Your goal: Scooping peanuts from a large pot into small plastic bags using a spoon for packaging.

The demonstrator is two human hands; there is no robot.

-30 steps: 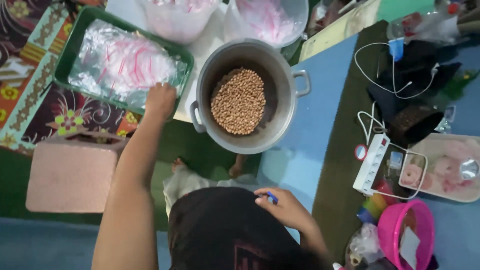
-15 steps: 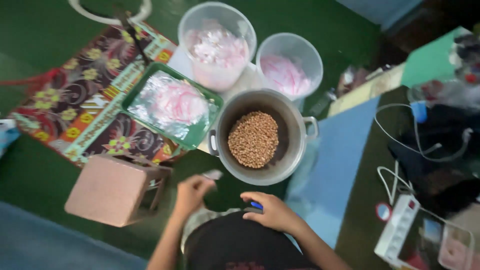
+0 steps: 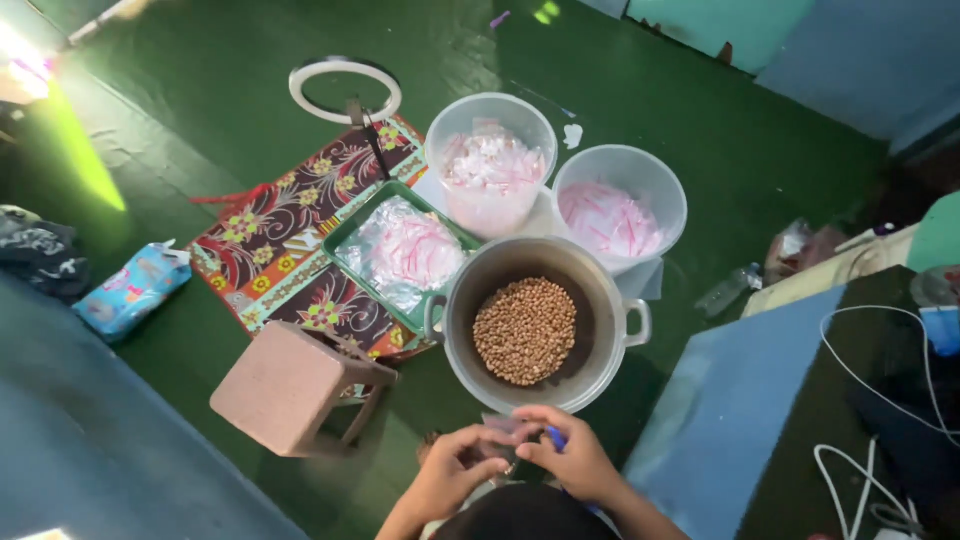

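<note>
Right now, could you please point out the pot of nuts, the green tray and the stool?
pot (image 3: 612, 352), head view, bare inner wall
green tray (image 3: 345, 232), head view, rim
stool (image 3: 285, 390), head view, seat top

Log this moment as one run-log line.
left hand and right hand: together on small clear bag | pot of peanuts: just ahead | tray of bags: left of pot

Moderately lit overall, dim toward 3 o'clock. Strong light entering at 10 o'clock, throwing a bright yellow-green streak and glare across the green floor (image 3: 150, 130). Soft shadows under the stool (image 3: 300, 390) and beside the pot (image 3: 545, 325). Slight softness throughout; wide-angle stretching at the edges. Both hands mildly blurred at 6 o'clock.
</note>
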